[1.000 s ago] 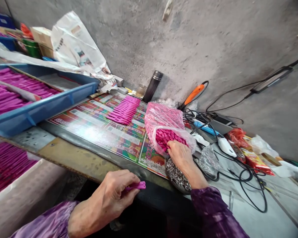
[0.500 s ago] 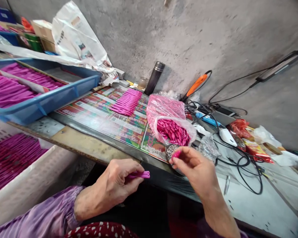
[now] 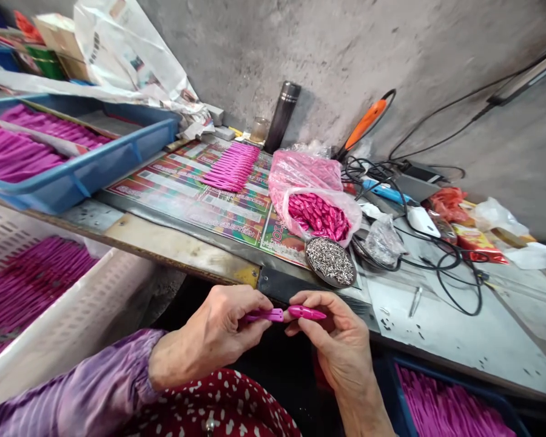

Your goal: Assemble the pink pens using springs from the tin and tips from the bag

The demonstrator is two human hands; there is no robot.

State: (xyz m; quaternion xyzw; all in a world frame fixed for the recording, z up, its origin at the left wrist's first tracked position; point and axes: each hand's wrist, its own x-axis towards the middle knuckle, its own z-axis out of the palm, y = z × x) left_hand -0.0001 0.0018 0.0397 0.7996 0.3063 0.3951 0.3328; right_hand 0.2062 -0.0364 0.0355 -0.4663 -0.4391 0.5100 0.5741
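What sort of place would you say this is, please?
Probably a small workshop: small metal pieces and glossy pink parts sit in bulk on a worn bench, where a blue tray holds many long purple strips.

glossy magenta plastic on the pointed piece [image 3: 307, 312] at five o'clock, smooth, duller plastic on the slotted strip [image 3: 272, 315] at six, shiny metal pins [image 3: 330, 261] over at four, thin crinkled see-through plastic bag [image 3: 303, 169] at one, gathered cloth sleeve [image 3: 95, 379] at eight, rough matt wall [image 3: 368, 48] up at one
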